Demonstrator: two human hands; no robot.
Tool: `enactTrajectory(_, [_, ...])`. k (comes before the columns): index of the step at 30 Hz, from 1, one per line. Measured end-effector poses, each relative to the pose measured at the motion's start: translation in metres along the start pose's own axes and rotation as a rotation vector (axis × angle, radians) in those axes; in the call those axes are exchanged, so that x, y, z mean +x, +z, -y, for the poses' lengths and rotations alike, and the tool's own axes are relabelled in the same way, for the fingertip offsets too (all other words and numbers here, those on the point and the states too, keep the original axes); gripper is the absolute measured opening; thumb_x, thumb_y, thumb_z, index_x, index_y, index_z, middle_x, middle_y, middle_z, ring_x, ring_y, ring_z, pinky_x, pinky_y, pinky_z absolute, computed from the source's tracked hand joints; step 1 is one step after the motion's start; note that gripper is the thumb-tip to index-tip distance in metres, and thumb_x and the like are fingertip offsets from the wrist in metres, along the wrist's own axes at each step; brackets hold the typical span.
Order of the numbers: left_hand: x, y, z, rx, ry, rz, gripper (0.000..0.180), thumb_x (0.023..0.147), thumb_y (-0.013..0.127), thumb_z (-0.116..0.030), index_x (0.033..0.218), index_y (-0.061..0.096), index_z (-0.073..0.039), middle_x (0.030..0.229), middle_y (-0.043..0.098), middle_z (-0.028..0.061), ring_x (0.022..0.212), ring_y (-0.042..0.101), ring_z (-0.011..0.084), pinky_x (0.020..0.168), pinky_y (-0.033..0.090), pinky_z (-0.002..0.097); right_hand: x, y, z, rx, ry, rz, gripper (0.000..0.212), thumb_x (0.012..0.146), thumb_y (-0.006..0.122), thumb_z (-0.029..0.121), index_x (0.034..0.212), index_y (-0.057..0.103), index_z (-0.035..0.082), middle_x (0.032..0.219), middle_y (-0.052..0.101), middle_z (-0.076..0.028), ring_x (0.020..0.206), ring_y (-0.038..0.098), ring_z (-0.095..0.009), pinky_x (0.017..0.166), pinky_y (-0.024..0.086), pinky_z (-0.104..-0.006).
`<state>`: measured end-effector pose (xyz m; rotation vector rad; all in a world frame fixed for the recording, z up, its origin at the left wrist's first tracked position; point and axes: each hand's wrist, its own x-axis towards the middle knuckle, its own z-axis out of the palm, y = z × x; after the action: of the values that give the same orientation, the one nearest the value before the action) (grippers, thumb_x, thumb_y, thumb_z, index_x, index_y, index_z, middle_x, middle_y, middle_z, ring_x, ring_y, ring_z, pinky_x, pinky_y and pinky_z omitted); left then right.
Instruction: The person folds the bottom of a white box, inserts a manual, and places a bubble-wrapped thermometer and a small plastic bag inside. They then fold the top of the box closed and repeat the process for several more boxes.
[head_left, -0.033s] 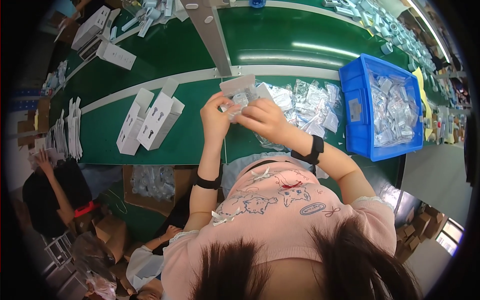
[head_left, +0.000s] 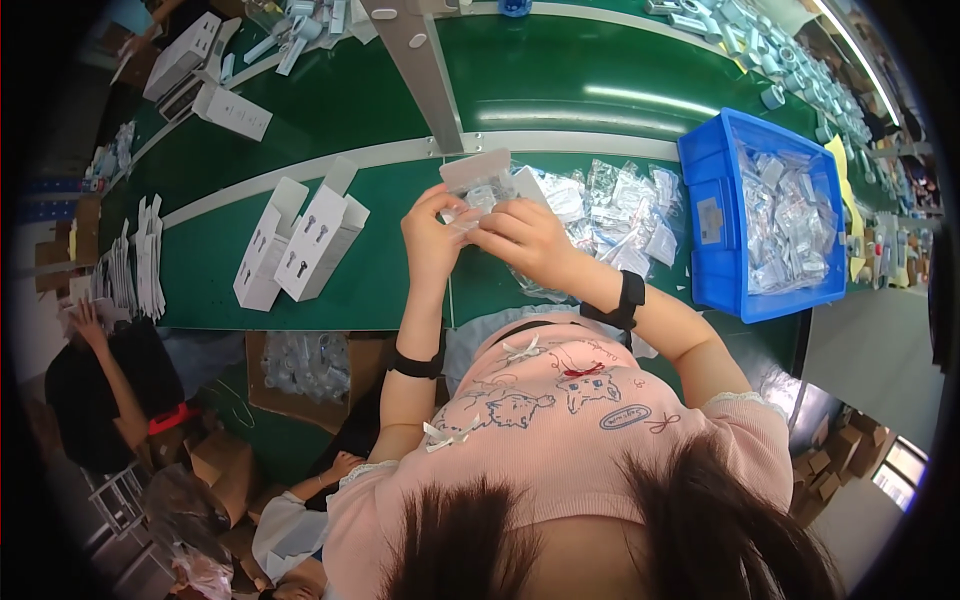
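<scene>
My left hand and my right hand meet over the near part of the green table, fingers bent and pinched together. Between them is a small clear plastic bag, its contents too blurred to name. Just beyond the fingers a white carton stands with a flap up; my hands partly cover it. To the right of my right hand lies a heap of clear bags with white and metallic parts. Two white boxes printed with dark tool-like pictures lie to the left, flaps raised.
A blue bin full of clear bags stands at the right. Flattened white cartons are stacked at the far left. A grey metal post rises beyond my hands. Below the table's edge sits a cardboard box of bagged parts. Other people work at left.
</scene>
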<state>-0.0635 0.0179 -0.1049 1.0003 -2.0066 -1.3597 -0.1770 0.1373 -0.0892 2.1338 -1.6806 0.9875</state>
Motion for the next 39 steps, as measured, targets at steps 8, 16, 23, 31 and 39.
enactTrajectory(8, [0.003, 0.001, 0.014, -0.024, 0.069, 0.022, 0.017, 0.059, 0.071, -0.006, 0.070, 0.061, 0.001, 0.093, 0.061, 0.0195, 0.093, 0.059, 0.0271, 0.078, 0.044, 0.0304, -0.014, -0.004, 0.000, -0.115, 0.266, 0.605, 0.032, 0.069, 0.066, 0.024, 0.096, 0.060, 0.008, 0.078, 0.057, -0.002, 0.077, 0.055, -0.020, 0.097, 0.031, -0.0444])
enactTrajectory(16, [0.016, -0.058, 0.029, -0.194, 0.107, -0.092, 0.058, 0.068, 0.070, -0.011, 0.119, 0.043, -0.005, 0.124, 0.043, 0.0150, 0.115, 0.042, 0.0277, 0.092, 0.036, 0.0423, -0.021, -0.022, -0.023, -0.017, 0.017, -0.044, 0.054, 0.064, 0.073, 0.025, 0.111, 0.053, 0.010, 0.111, 0.054, -0.013, 0.106, 0.050, -0.025, 0.101, 0.024, -0.0484])
enactTrajectory(23, [0.039, -0.102, 0.102, 1.136, -0.034, -0.167, 0.076, 0.061, 0.075, -0.016, 0.126, 0.037, -0.011, 0.132, 0.030, 0.0170, 0.124, 0.026, 0.0346, 0.097, 0.025, 0.0539, -0.049, 0.021, -0.038, 0.836, 0.663, 0.185, 0.098, 0.057, 0.079, 0.023, 0.135, 0.021, 0.008, 0.130, 0.034, -0.018, 0.117, 0.039, -0.033, 0.102, 0.025, -0.0422])
enactTrajectory(31, [0.006, -0.077, 0.077, 0.966, -0.074, 0.102, 0.097, 0.050, 0.081, -0.024, 0.132, 0.030, -0.015, 0.119, 0.035, 0.0163, 0.106, 0.037, 0.0361, 0.084, 0.035, 0.0511, 0.007, -0.009, -0.115, 1.062, 0.952, -0.673, 0.104, 0.055, 0.079, 0.008, 0.135, 0.012, 0.009, 0.123, 0.040, -0.013, 0.113, 0.044, -0.026, 0.094, 0.038, -0.0380])
enactTrajectory(39, [-0.004, -0.022, 0.059, 0.993, -0.060, 0.333, 0.098, 0.049, 0.081, -0.029, 0.132, 0.030, -0.016, 0.117, 0.033, 0.0165, 0.106, 0.036, 0.0372, 0.081, 0.036, 0.0499, 0.047, 0.047, -0.238, 0.297, 0.772, -0.667, 0.102, 0.054, 0.077, 0.009, 0.136, 0.016, 0.009, 0.130, 0.035, -0.015, 0.117, 0.038, -0.028, 0.099, 0.030, -0.0332])
